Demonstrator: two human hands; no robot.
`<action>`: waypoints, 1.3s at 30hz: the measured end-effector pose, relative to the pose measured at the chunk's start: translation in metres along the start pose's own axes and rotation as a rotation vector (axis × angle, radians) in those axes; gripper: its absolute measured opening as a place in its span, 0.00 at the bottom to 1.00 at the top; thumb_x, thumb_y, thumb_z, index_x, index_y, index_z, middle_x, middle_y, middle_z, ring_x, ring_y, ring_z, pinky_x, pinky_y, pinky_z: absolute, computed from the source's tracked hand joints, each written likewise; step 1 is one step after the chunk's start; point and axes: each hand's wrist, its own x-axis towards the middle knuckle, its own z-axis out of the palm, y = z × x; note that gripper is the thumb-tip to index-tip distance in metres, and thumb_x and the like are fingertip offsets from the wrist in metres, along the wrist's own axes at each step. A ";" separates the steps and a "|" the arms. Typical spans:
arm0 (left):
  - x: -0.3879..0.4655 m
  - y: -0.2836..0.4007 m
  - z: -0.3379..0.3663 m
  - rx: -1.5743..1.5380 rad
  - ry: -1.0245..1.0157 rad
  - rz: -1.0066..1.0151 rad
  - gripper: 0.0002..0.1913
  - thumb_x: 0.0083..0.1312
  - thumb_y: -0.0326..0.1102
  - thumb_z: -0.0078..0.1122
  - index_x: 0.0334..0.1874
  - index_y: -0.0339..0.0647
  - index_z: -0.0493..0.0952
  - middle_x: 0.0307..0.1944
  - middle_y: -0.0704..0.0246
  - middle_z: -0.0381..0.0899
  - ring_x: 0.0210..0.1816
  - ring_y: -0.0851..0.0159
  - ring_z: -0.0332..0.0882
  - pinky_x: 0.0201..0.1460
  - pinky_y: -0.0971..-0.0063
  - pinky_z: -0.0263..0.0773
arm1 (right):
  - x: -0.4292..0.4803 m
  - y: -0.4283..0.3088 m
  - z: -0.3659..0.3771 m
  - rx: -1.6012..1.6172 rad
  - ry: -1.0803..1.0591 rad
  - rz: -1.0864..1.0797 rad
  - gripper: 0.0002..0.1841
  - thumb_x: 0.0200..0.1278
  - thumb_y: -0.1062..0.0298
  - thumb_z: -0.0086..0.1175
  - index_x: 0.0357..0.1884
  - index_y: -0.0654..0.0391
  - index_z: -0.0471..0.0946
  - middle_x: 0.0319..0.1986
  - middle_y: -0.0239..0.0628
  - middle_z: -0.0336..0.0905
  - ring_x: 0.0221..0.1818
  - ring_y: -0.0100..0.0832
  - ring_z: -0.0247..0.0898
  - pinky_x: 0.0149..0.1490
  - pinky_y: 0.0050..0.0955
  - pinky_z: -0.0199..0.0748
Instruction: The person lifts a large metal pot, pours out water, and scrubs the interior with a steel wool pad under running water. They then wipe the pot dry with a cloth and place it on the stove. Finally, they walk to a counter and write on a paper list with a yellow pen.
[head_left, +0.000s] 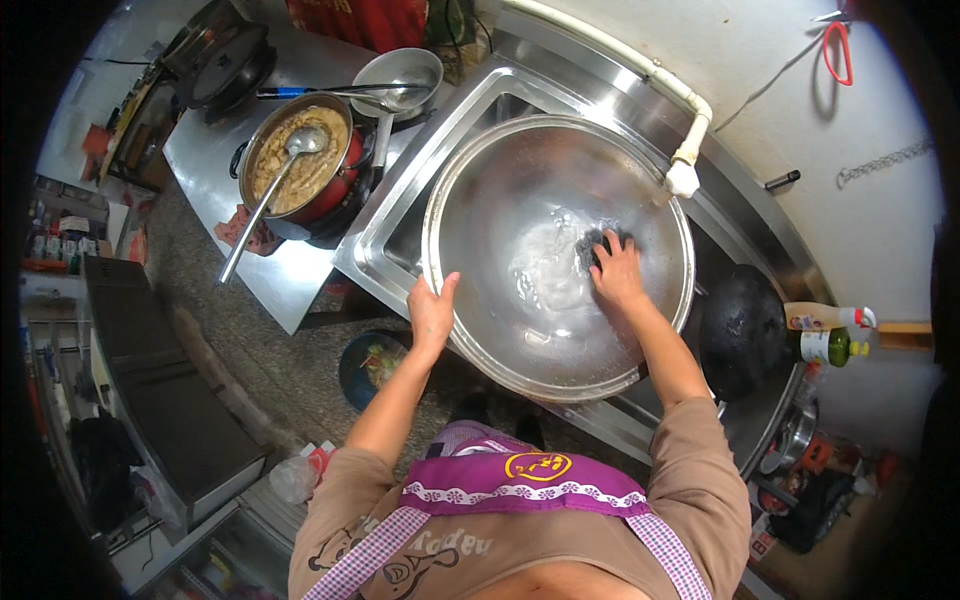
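Note:
A large round stainless steel basin (487, 187) rests over the sink unit, with shallow water (541, 270) in its bottom. My left hand (433, 311) grips the basin's rim at the near left, thumb on the inside. Inside the basin, my right hand (619, 268) presses a dark grey scouring pad (589, 253) against the metal, just right of the water. My fingers and palm cover part of the pad. A pale plastic pipe with a white tap (681, 180) reaches over the basin's far right rim.
To the left, a red pot (326, 191) of brownish food holds a ladle (259, 217) with its handle jutting out; a saucepan (409, 67) stands behind. Right of the basin are a blackened wok (742, 330) and two bottles (821, 346). A blue bowl (356, 371) of scraps sits below.

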 end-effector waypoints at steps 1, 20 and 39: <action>0.000 0.001 0.000 -0.018 -0.002 -0.003 0.16 0.62 0.40 0.64 0.35 0.29 0.75 0.26 0.51 0.78 0.30 0.45 0.77 0.34 0.59 0.69 | -0.009 -0.012 0.013 0.054 -0.089 0.053 0.24 0.51 0.63 0.61 0.50 0.60 0.73 0.59 0.52 0.62 0.54 0.62 0.61 0.57 0.52 0.65; 0.000 -0.001 0.005 -0.020 0.060 -0.010 0.15 0.64 0.40 0.62 0.36 0.31 0.74 0.23 0.56 0.76 0.26 0.54 0.75 0.33 0.62 0.68 | 0.076 -0.105 0.001 0.272 -0.162 -0.185 0.31 0.50 0.65 0.63 0.59 0.57 0.69 0.51 0.53 0.68 0.51 0.57 0.66 0.53 0.46 0.70; -0.008 0.017 -0.001 0.135 0.071 0.089 0.19 0.70 0.44 0.52 0.36 0.29 0.73 0.26 0.47 0.76 0.31 0.41 0.75 0.35 0.56 0.67 | 0.162 -0.149 -0.022 0.330 0.436 -0.591 0.38 0.38 0.72 0.60 0.61 0.41 0.71 0.61 0.33 0.66 0.57 0.49 0.61 0.57 0.52 0.62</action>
